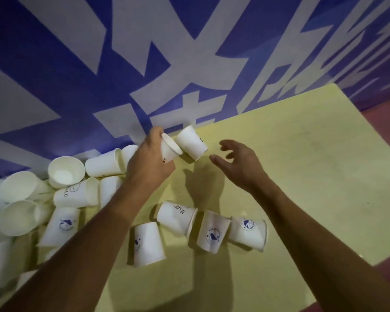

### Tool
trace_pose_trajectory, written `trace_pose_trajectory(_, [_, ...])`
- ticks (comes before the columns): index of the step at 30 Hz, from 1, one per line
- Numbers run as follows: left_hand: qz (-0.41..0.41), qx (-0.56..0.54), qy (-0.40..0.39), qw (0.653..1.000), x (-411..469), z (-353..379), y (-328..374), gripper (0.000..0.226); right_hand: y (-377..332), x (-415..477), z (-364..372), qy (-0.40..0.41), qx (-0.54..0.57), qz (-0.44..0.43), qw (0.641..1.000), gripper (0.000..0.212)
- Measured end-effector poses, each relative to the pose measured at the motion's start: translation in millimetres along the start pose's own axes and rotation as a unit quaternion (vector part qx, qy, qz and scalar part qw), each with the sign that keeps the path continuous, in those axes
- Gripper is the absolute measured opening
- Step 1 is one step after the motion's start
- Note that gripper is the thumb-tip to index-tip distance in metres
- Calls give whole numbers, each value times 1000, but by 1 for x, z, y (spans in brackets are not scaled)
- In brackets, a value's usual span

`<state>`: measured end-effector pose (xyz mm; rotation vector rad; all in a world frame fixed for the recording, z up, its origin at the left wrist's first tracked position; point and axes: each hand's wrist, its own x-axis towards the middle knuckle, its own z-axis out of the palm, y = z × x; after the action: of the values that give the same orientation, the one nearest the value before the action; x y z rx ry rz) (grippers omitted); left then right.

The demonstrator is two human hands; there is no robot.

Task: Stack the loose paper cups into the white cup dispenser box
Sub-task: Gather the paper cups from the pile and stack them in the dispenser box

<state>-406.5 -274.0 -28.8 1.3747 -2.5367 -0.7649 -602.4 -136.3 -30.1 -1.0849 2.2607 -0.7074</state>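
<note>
The left grip is closed round one paper cup in the centre of the frame, held above the yellow desk w/ its rim turned to the right. Just beside it a second cup lies on its side near the far desk edge. I cannot tell if the two touch. The right grip hovers near, fingers apart, holding nothing.

Handling, as I judge it: the cups are very light and thin-walled, so they dent easily. It is better to take one round the body w/ soft pressure, not by the rim.

Count: 1 held, 1 beside it, a row of four cups at lower centre, and a pile at the left w/ approx. 8 or more, some hidden. The dispenser box I cannot make out.
</note>
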Motion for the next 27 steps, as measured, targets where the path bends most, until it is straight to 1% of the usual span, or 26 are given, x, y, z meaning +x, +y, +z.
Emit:
trace_pose_trajectory(2, [-18,-124,32,992,-28,-19,-1,79,-18,28,14,-19,-15,-3,1000,77])
trace_pose_trajectory(4, [-51,-227,65,970,-57,-37,-8,76,-34,51,31,-42,-36,1,999,92])
trace_pose_trajectory(5, [-64,-264,81,959,-70,-45,-13,73,-39,60,40,-47,-49,3,998,97])
trace_pose_trajectory(7, [-64,-301,104,946,-93,-57,-27,64,-45,71,56,-50,-67,4,996,99])
trace_pose_trajectory(11, [-53,-320,134,936,-126,-78,-54,55,-44,71,74,-41,-87,-14,995,89])
trace_pose_trajectory(14, [-46,-319,158,933,-147,-101,-74,62,-60,51,70,-6,-57,-4,998,80])
trace_pose_trajectory(16, [-45,-309,164,936,-164,-116,-93,72,-77,26,62,21,-18,-16,999,72])
trace_pose_trajectory(18, [-55,-303,164,937,-184,-130,-112,79,-101,-8,56,28,30,-37,998,73])
trace_pose_trajectory(20, [-69,-309,164,934,-207,-143,-130,82,-130,-46,57,14,84,-65,994,77])
trace_pose_trajectory(23, [-104,-343,170,918,-245,-159,-156,82,-181,-103,72,-18,138,-105,985,77])
trace_pose_trajectory(25, [-113,-366,172,908,-274,-169,-178,76,-216,-140,93,-35,161,-133,977,67])
trace_pose_trajectory(27, [-97,-366,179,908,-305,-184,-206,69,-249,-174,119,-53,191,-157,968,53])
